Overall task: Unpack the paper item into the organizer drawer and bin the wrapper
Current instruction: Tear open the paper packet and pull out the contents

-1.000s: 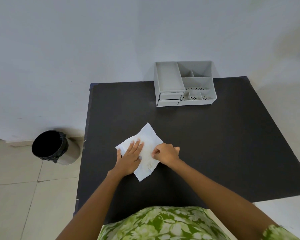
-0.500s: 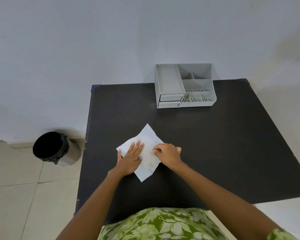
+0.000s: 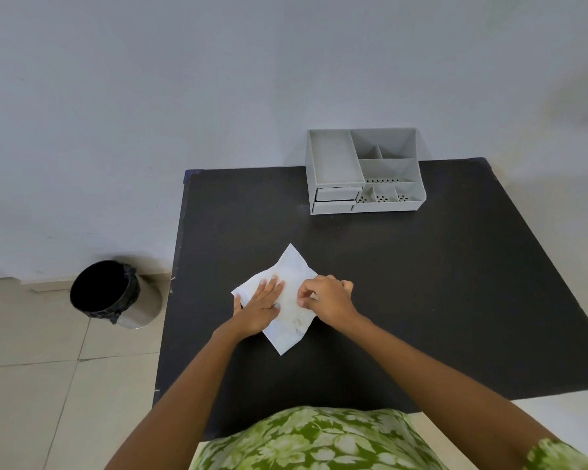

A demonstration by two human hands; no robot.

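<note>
A white wrapped paper packet (image 3: 291,273) lies flat on the black table (image 3: 421,283), turned like a diamond. My left hand (image 3: 260,305) rests flat on its left half with fingers spread, pressing it down. My right hand (image 3: 326,298) pinches the packet's right edge between thumb and fingers. The grey organizer (image 3: 364,171) stands at the table's far edge against the wall, with open compartments on top and two closed drawers (image 3: 336,200) at its front left. What is inside the packet is hidden.
A round bin (image 3: 111,293) with a black liner stands on the tiled floor left of the table, near the wall. The table's left edge runs between the bin and the packet.
Both hands stay on the packet in the same spots. The right fingers have tightened slightly on the edge. The view has shifted a little.
</note>
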